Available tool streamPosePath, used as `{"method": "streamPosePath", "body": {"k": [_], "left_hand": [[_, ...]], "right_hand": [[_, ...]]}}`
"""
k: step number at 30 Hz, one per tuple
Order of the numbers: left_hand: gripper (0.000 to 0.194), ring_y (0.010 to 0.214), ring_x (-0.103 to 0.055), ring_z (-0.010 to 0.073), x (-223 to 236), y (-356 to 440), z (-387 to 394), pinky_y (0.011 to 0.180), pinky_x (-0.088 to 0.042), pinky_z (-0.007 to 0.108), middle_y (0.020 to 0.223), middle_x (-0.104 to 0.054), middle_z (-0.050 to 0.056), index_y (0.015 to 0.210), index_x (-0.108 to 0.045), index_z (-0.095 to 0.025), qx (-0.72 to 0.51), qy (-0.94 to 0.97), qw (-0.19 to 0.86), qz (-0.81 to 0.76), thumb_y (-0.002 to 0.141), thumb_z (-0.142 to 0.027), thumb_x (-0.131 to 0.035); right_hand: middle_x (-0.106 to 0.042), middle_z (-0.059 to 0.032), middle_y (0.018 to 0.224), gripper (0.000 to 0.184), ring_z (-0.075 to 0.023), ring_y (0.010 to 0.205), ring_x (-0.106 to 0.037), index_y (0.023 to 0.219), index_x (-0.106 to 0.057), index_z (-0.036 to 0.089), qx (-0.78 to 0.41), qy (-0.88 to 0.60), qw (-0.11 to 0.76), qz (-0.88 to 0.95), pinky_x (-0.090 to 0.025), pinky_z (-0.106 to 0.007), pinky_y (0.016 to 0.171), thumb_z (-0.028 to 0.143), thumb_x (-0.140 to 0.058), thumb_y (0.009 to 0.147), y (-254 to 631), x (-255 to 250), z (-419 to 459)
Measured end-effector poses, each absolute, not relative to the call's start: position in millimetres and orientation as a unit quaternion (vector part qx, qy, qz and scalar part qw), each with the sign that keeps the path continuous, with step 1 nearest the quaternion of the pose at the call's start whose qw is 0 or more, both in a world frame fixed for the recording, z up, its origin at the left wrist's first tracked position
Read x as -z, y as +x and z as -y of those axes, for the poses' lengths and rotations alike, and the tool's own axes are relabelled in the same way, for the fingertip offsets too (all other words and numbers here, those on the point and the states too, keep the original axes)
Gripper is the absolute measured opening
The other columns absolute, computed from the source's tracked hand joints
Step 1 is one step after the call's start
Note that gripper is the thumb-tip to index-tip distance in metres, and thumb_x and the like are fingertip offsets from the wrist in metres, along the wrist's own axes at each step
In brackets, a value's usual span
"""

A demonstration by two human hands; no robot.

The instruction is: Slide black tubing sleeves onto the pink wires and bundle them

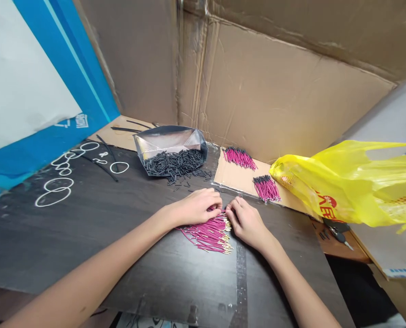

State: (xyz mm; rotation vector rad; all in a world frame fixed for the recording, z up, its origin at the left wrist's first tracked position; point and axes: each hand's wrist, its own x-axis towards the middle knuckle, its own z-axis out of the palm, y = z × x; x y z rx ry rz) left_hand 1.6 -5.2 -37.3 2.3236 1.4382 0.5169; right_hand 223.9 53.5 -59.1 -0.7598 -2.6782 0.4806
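A pile of short magenta wires (206, 234) with gold-coloured tips lies on the dark tabletop in front of me. My left hand (205, 206) rests over the pile's far edge, its fingers curled and pinched on a wire. Close beside it, my right hand (246, 218) pinches at the gold-tipped end, thumb and forefinger together. The fingers hide most of the wire between them. Beyond my hands, an open silver-lined pouch (170, 136) holds many short black tubes (175, 163), some spilled in front of it.
Two bundles of magenta wires with black ends, one farther back (240, 158) and one nearer (266, 188), lie on a cardboard sheet (228, 175). A yellow plastic bag (353, 182) sits at the right. White rings (58, 191) and black tubing lie left. Cardboard walls (274, 91) stand behind.
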Motion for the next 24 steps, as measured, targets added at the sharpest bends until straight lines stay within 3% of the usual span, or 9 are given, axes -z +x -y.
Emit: {"method": "streamPosePath", "body": {"k": [10,17,24], "left_hand": [[0.022,0.089,-0.057,0.0199,40.8,6.4,3.3,0.084,-0.040,0.032,0.089,-0.066,0.003,0.093,-0.068,-0.019,-0.228,0.792,0.223,-0.520,0.100,-0.031,-0.051],[0.027,0.091,-0.056,0.0214,41.7,5.9,-1.1,0.085,-0.040,0.034,0.087,-0.063,0.004,0.089,-0.066,-0.018,-0.228,0.768,0.251,-0.544,0.101,-0.035,-0.048],[0.026,0.090,-0.055,0.0200,41.4,7.3,-3.1,0.087,-0.040,0.035,0.091,-0.064,0.004,0.091,-0.063,-0.018,-0.242,0.763,0.262,-0.539,0.102,-0.033,-0.045]], "right_hand": [[-0.062,-0.0064,0.096,0.019,-0.0220,0.090,-0.059,0.098,-0.050,0.022,-0.214,-0.304,0.205,0.906,-0.043,-0.035,0.081,0.032,-0.037,0.108,222.1,68.0,-55.5],[-0.069,-0.0040,0.094,0.025,-0.0187,0.087,-0.063,0.102,-0.065,0.021,-0.382,-0.304,0.307,0.817,-0.047,-0.031,0.083,0.038,-0.046,0.107,223.9,65.1,-54.9],[-0.073,-0.0048,0.095,0.025,-0.0192,0.086,-0.068,0.105,-0.071,0.021,-0.472,-0.313,0.333,0.754,-0.053,-0.032,0.082,0.042,-0.059,0.101,225.7,69.6,-59.2]]}}
